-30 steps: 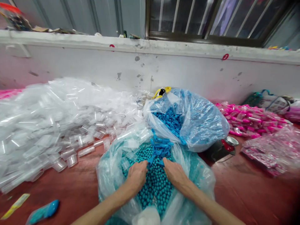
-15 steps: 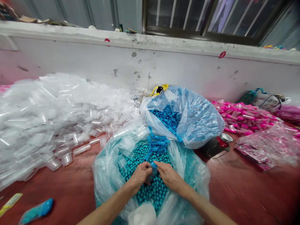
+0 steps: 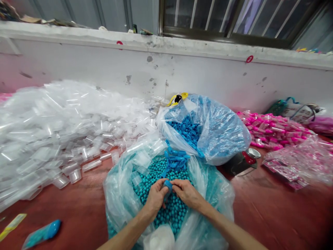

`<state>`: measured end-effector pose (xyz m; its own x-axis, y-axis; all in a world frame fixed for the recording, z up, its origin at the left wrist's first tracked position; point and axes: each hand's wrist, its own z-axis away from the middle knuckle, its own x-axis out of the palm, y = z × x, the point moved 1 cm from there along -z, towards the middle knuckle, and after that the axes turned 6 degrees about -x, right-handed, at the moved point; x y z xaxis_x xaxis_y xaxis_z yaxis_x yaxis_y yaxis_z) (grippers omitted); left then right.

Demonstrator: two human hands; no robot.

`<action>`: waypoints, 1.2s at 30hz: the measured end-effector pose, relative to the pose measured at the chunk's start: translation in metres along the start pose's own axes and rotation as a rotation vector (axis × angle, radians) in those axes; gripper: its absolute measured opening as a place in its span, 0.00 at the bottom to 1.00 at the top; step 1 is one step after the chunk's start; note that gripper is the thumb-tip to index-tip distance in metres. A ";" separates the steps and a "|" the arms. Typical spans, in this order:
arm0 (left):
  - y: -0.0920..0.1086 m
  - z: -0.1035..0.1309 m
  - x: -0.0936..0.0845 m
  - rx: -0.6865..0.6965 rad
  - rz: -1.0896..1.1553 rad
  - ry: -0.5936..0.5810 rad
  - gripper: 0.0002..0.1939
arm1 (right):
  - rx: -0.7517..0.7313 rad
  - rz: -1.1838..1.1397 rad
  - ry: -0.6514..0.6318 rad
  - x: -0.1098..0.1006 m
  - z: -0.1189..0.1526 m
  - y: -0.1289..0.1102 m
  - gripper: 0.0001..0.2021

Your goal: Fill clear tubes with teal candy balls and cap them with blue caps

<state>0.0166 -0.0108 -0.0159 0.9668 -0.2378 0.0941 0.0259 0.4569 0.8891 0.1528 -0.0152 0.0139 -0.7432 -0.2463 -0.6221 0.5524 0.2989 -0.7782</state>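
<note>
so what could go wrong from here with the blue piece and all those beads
The small blue piece pinched between the left hand and right hand could slip and drop among the teal beads. The loose blue parts lying on the beads might get knocked deeper in. The clear containers near the open mouth of the bead bag could perhaps slide further in.

The head-worn camera looks forward and down at the teal beads (image 3: 173, 212).
</note>
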 end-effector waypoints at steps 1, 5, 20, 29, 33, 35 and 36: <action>-0.001 0.000 0.000 0.013 -0.007 0.014 0.18 | -0.027 0.015 -0.018 0.000 -0.001 0.001 0.12; 0.000 0.000 -0.002 0.036 -0.006 0.023 0.14 | -0.108 0.042 -0.029 -0.003 -0.001 -0.001 0.11; 0.024 0.020 -0.011 0.033 -0.006 -0.094 0.25 | 0.053 -0.186 0.049 -0.002 -0.002 -0.021 0.20; 0.024 0.026 -0.006 0.107 0.206 0.007 0.20 | 0.068 0.227 -0.031 0.024 0.003 -0.035 0.42; 0.023 0.028 -0.005 0.080 0.220 0.042 0.21 | 0.025 0.307 -0.033 0.028 0.002 -0.038 0.40; 0.024 0.028 -0.003 0.081 0.209 0.076 0.19 | 0.024 0.333 -0.005 0.028 0.002 -0.039 0.38; 0.025 0.028 -0.002 0.087 0.204 0.093 0.18 | 0.025 0.348 0.012 0.028 0.001 -0.039 0.37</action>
<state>0.0085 -0.0228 0.0187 0.9691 -0.0665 0.2374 -0.1902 0.4106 0.8917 0.1110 -0.0351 0.0265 -0.5133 -0.1231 -0.8494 0.7822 0.3401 -0.5220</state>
